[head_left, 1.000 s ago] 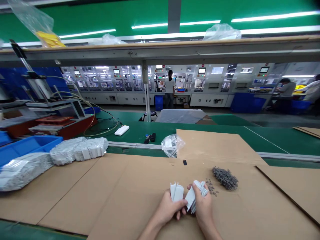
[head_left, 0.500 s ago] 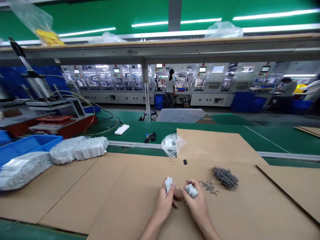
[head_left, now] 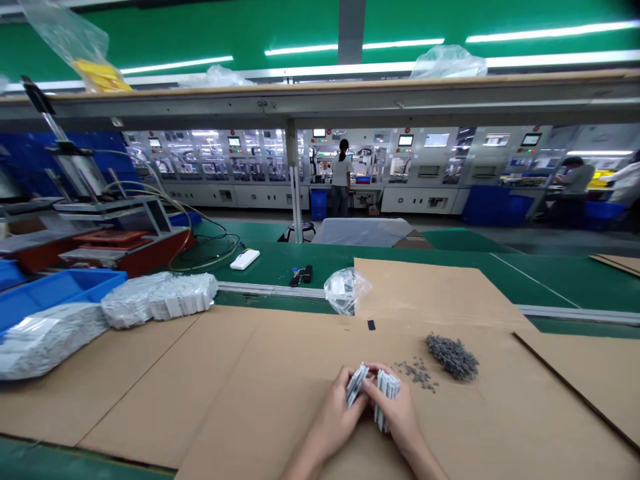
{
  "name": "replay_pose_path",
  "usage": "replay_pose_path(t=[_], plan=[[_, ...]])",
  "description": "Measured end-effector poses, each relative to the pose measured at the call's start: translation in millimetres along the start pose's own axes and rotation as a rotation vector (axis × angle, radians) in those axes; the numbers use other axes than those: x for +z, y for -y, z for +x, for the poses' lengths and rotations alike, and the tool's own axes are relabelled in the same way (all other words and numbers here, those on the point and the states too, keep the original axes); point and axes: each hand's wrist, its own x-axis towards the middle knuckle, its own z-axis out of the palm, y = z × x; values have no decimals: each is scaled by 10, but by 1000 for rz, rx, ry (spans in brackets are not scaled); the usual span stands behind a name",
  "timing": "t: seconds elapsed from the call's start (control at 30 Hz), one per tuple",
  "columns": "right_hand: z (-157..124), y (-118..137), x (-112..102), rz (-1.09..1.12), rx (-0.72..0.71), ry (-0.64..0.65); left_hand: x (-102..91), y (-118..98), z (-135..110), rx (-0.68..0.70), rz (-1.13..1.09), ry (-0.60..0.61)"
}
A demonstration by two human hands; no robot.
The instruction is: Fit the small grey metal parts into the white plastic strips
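My left hand (head_left: 334, 412) is closed around a small stack of thin white pieces (head_left: 357, 385), held on edge. Beside it, my right hand (head_left: 399, 415) grips another, thicker bundle of white pieces (head_left: 386, 399), stacked face to face. The two hands meet over the cardboard (head_left: 270, 393), with fingers near or touching each other. What kind of parts the white pieces are is too small to make out. Just beyond my right hand lie scattered small grey pieces (head_left: 418, 373) and a larger heap of the same grey pieces (head_left: 453, 357).
Plastic-wrapped packs of white pieces (head_left: 160, 298) lie at left by a blue bin (head_left: 65, 287). Behind them stands a press machine (head_left: 110, 220). A clear plastic bag (head_left: 346, 291), a small black piece (head_left: 371, 325) and a white device (head_left: 245, 259) lie farther back. A person (head_left: 341, 173) stands beyond.
My hands have come together, the left moving right toward the other. The right hand's white pieces, jumbled before, now show as an aligned bundle.
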Motion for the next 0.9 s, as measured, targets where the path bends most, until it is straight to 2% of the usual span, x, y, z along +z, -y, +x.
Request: replay_pose_path(t=[0.17, 0.3, 0.43, 0.57, 0.77, 0.9], plan=[[4, 17, 35, 76, 61, 34, -11, 46, -9, -13, 76, -26], [-4, -5, 50, 179, 88, -12, 18, 82, 2, -17, -48, -26], [30, -97, 2, 380, 190, -102, 52, 170, 60, -155, -230, -15], [73, -107, -70, 558, 142, -190, -5, 241, 103, -273, -215, -108], [60, -40, -119, 535, 209, -130, -87, 273, 103, -302, -286, -38], [-3, 1, -100, 483, 305, 61, -115, 281, 118, -271, -416, -89]])
